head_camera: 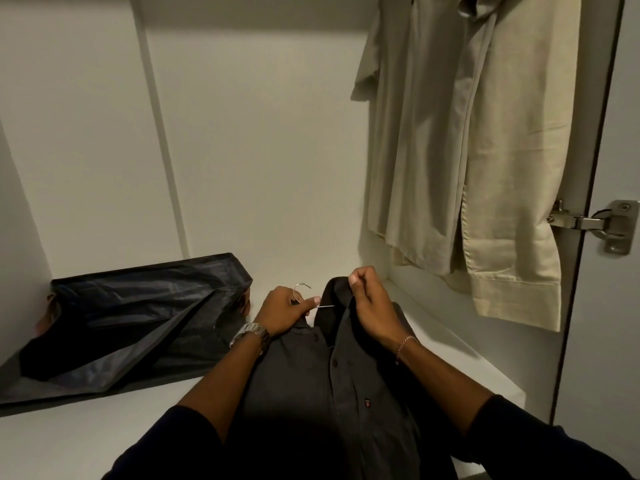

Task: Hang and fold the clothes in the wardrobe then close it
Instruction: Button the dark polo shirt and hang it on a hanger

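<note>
fitting the hanger into the dark shirt on the wardrobe shelf

we work at 6 o'clock in view: the shirt (332,382) lies front up on the shelf (104,431), collar pointing to 12. our left hand (287,311) grips the hanger (302,292) at the base of its wire hook, and our right hand (367,299) pinches the collar and lifts it open. a dark bag (138,317) lies flat at 9 o'clock; beige clothes (460,161) already hang at 2 o'clock beside the door hinge (595,223). to do this well, we would keep the collar held wide, feed one hanger arm into its shoulder first, then tilt the other arm in, so the hook comes out centred through the neck. we judge the placket should stay flat and buttoned, or the shirt may slip off once lifted to the rail, which is out of view.
</note>
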